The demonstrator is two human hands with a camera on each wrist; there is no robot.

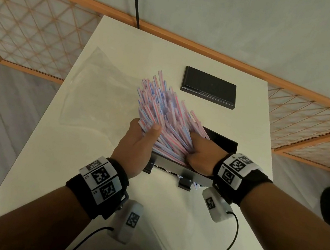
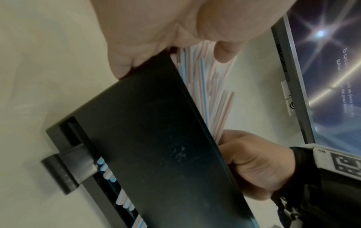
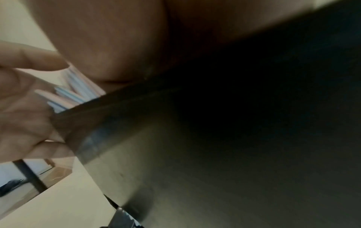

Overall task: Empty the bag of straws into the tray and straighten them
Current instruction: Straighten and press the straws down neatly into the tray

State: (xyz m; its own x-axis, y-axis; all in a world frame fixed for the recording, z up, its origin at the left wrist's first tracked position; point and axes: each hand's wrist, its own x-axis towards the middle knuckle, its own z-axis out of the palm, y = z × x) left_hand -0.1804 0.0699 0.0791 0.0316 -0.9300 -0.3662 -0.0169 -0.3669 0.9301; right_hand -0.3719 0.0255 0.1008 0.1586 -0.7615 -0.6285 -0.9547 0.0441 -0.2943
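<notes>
Gripping the fanned bundle of straws (image 1: 162, 111) from both sides, the left hand (image 1: 138, 142) and right hand (image 1: 201, 153) are curling around it over the black tray (image 1: 225, 142); the clear bag (image 1: 99, 89) is lying on the worktop (image 1: 47, 159).

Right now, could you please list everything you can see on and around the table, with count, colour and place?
straws: a big bundle, pink, blue and white, fanned out of the tray
tray: one, black, near table edge, holding the straws
bag: one, clear, flat on table, left of straws
lid: one, black, far side of table
table: one, white
screen: one, lit, beyond the table
left hand: cups the straws' left side
right hand: grips the straws' right side
</notes>
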